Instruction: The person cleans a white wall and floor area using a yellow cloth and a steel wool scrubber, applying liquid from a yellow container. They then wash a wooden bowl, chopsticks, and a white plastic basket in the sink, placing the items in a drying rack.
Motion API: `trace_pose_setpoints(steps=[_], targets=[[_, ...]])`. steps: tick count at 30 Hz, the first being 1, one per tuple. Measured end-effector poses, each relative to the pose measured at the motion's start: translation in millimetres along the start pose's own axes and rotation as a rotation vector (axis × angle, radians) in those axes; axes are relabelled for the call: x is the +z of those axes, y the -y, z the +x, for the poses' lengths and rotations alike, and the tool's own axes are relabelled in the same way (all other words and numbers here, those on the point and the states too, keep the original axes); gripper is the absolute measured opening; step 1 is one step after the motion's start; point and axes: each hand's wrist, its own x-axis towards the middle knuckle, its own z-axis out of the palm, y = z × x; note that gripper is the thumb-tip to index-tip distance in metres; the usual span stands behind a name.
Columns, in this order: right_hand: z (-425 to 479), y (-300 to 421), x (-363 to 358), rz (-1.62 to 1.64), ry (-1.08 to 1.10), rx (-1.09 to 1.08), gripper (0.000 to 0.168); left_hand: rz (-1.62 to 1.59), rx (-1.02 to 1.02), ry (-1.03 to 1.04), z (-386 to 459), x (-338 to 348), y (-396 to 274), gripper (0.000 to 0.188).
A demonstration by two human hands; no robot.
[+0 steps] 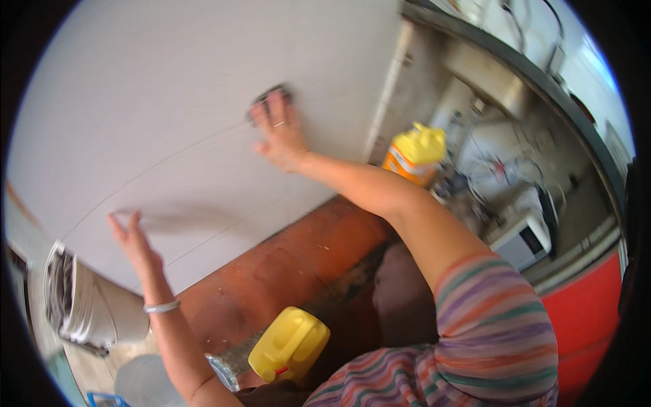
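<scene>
My right hand [278, 129] presses a dark scouring pad or cloth [272, 94] flat against a large white wall panel [178, 102]; the hand is blurred and hides most of the pad. A ring sits on one of its fingers. Lower on the left, my left hand [135, 244] is held up with its fingers apart and nothing in it, close to the panel's surface. I cannot tell whether its fingertips touch the panel. A shadow falls on the panel beside that hand. Thin dark lines run across the panel.
A yellow jug [290, 346] with a red spout stands below me on reddish-brown flooring [264, 274]. At the left is a white bucket [101, 305]. A yellow and orange container [414, 152] and a white appliance [524, 239] sit under the counter [508, 61] at the right.
</scene>
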Motion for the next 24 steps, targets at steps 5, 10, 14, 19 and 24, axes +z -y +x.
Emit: trace_pose_setpoints(steps=[5,10,14,19,24], targets=[[30.6,-7.3,-43.1,0.086,-0.088,0.035,0.074,0.108,0.008,0.01,-8.6,-0.1,-8.1,0.076],[83.3,-20.9,-56.3,0.22,-0.519,0.246,0.06,0.199,-0.078,0.022,-12.7,4.8,-6.9,0.075],[9.0,-4.7,4.3,0.253,-0.357,0.251,0.056,0.208,-0.018,0.057,-18.2,14.1,-0.9,0.075],[-62.7,-24.3,29.6,0.145,-0.141,0.39,0.058,0.389,0.005,0.117,-32.7,28.9,3.1,0.073],[-135.5,-48.1,51.0,0.381,0.067,0.757,0.036,0.57,-0.118,0.435,-58.9,48.8,5.3,0.064]])
